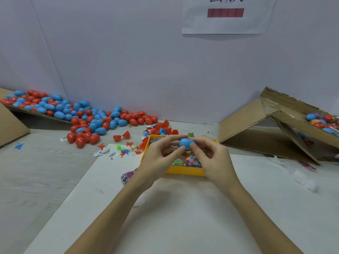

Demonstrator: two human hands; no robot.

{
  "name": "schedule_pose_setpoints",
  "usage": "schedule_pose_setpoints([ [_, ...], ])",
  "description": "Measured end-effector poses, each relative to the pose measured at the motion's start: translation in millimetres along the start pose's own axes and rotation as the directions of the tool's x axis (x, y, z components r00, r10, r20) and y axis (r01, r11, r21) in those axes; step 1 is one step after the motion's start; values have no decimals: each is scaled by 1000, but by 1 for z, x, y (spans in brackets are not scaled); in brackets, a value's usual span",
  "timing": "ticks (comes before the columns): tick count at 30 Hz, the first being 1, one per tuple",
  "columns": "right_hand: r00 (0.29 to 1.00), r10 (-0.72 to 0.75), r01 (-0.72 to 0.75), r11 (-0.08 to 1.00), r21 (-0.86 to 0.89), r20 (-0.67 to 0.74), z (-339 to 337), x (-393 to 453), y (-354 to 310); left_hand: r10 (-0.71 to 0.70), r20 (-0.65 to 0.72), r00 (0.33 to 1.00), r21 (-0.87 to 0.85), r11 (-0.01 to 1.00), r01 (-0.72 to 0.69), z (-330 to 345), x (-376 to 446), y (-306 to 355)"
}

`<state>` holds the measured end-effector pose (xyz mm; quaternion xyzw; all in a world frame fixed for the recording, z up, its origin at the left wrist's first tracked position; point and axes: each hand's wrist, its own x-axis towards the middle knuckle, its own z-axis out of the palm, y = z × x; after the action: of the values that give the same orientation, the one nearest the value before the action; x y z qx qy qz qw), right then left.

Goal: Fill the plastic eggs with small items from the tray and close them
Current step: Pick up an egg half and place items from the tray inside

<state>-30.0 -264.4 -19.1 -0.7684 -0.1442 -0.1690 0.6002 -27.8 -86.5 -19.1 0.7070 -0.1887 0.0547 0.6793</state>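
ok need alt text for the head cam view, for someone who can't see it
Both hands, left hand and right hand, pinch a closed blue egg above a yellow tray of small wrapped items. A heap of red and blue eggs lies far left by the wall, and a tilted cardboard box holding more eggs sits on the right.

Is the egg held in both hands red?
No, the egg pinched between the left hand and right hand is blue.
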Motion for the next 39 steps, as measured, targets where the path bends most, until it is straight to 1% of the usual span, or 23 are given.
schedule_pose_setpoints([
  [7, 999, 25, -26, 999, 28, 28, -2, -1, 3, 60, -34, 998, 40, 997, -59, 2, -3, -4],
  [10, 996, 75, -77, 996, 49, 47, 3, -2, 2, 83, -82, 993, 76, 994, -77, 7, -3, -6],
  [12, 994, 111, -111, 994, 10, 25, 7, -3, 0, 106, -101, 989, 123, 988, -93, 11, -2, -7],
  [14, 993, 113, -114, 992, -60, -18, 7, -2, 0, 156, -85, 984, 188, 973, -138, 15, -3, -8],
  [16, 995, 89, -94, 990, -108, -48, 5, -1, 0, 212, -20, 977, 272, 942, -198, 16, -5, -8],
  [19, 995, 90, -96, 987, -128, -52, 2, -1, 1, 272, 68, 960, 432, 859, -274, 17, -6, -9],
  [22, 992, 116, -120, 988, -101, -46, 2, -2, 1, 325, 44, 945, 485, 820, -305, 14, -5, -7],
  [24, 991, 129, -130, 991, -35, -45, 2, 0, 1, 334, 16, 942, 488, 820, -299, 11, -5, -6],
  [26, 993, 110, -110, 994, 22, -31, 2, 1, 3, 331, 10, 944, 505, 813, -291, 9, -5, -6],
  [29, 998, 57, -57, 998, -14, 1, 1, 2, 6, 338, 23, 941, 555, 778, -293, 9, -5, -7],
  [31, 998, 63, -62, 998, -19, 5, -1, 2, 7, 352, 16, 936, 555, 776, -301, 8, -3, -7],
  [32, 998, 64, -64, 997, -35, -2, -3, 3, 9, 357, -4, 934, 558, 776, -294, 7, -2, -7],
  [33, 999, 47, -48, 994, -98, -11, -5, 3, 11, 354, -37, 934, 563, 780, -273, 5, -1, -7],
  [35, 999, -30, 32, 943, -330, 13, -11, 4, 15, 330, -117, 937, 561, 801, -211, 0, 0, -8],
  [36, 997, -51, 70, 908, -414, 57, -12, 4, 16, 316, -150, 937, 558, 809, -184, -3, 1, -9],
  [37, 993, -41, 87, 886, -456, 111, -13, 3, 17, 306, -174, 936, 560, 812, -162, -5, 2, -10],
  [39, 974, 14, 107, 849, -517, 226, -13, 2, 17, 298, -197, 934, 574, 807, -136, -8, 2, -12],
])
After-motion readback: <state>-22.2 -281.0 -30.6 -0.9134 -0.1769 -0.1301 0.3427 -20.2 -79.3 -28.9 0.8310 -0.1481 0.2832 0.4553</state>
